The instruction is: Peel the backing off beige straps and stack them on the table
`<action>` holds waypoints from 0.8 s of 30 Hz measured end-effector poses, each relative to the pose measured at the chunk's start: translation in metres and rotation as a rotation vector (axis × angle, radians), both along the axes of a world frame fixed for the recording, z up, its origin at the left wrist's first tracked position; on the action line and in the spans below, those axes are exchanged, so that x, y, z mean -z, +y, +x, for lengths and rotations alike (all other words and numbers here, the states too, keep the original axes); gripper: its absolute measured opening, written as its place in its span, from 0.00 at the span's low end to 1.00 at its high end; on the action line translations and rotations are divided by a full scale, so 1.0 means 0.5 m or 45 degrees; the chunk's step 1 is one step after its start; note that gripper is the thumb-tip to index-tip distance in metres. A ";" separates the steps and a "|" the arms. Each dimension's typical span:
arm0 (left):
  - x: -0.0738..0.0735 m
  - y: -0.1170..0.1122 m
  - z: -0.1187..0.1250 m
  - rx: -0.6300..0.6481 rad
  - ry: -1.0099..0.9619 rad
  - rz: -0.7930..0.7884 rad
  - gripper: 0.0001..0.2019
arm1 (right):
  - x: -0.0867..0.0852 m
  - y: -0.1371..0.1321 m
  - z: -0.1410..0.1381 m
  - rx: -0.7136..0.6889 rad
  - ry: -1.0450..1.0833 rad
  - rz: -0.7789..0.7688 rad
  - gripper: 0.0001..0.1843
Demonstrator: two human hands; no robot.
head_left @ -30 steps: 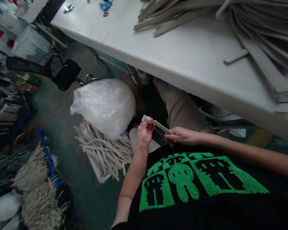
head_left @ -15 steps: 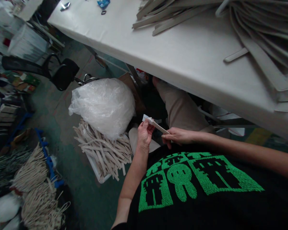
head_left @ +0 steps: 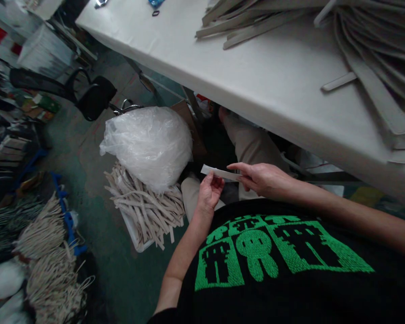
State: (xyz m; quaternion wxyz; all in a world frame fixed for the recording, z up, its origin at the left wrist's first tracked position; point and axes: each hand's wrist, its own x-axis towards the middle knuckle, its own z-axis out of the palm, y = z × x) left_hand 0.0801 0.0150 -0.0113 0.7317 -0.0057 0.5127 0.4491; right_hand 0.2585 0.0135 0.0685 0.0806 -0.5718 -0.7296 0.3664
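Dim under-table shadow, bright white tabletop above, wide-angle edge distortion, soft blurred corners

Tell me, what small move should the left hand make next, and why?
Probably pinch the free end of the strip with the left hand: the right hand holds only its other end, and the left hand lies open just beneath it.

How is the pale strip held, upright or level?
Roughly level: the strip runs sideways out of the right hand, just above the left hand.
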 end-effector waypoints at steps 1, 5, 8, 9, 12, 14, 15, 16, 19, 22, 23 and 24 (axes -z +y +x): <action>-0.006 -0.005 0.010 0.034 -0.026 0.011 0.06 | -0.004 0.005 -0.006 -0.006 -0.017 0.001 0.22; -0.027 -0.002 0.022 0.025 0.014 0.042 0.06 | -0.029 0.024 -0.010 -0.052 0.036 -0.030 0.25; -0.036 0.016 0.002 -0.071 0.061 -0.005 0.06 | -0.060 0.021 0.007 -0.094 0.045 0.155 0.26; -0.038 0.021 -0.002 -0.075 0.056 -0.008 0.05 | -0.066 0.021 0.008 -0.098 0.008 0.225 0.25; -0.042 0.024 0.003 -0.004 0.010 0.036 0.05 | -0.062 0.032 -0.012 -0.084 -0.143 0.292 0.23; -0.044 0.023 0.011 0.034 0.000 0.084 0.05 | -0.051 0.045 -0.031 -0.085 -0.192 0.235 0.24; -0.043 0.025 0.012 0.029 0.007 0.095 0.04 | -0.049 0.050 -0.036 -0.091 -0.189 0.215 0.25; -0.042 0.027 0.010 0.006 0.020 0.098 0.04 | -0.050 0.052 -0.036 -0.097 -0.172 0.213 0.26; -0.035 0.040 -0.009 -0.085 0.059 0.046 0.06 | -0.069 0.046 -0.024 -0.091 -0.129 0.312 0.27; -0.030 0.044 -0.014 -0.027 0.068 0.027 0.06 | -0.074 0.044 -0.025 -0.062 -0.220 0.387 0.24; -0.029 0.043 -0.010 0.017 0.060 0.051 0.05 | -0.068 0.048 -0.032 -0.062 -0.259 0.370 0.23; -0.029 0.042 -0.004 0.057 0.049 0.080 0.05 | -0.061 0.053 -0.039 -0.066 -0.290 0.337 0.22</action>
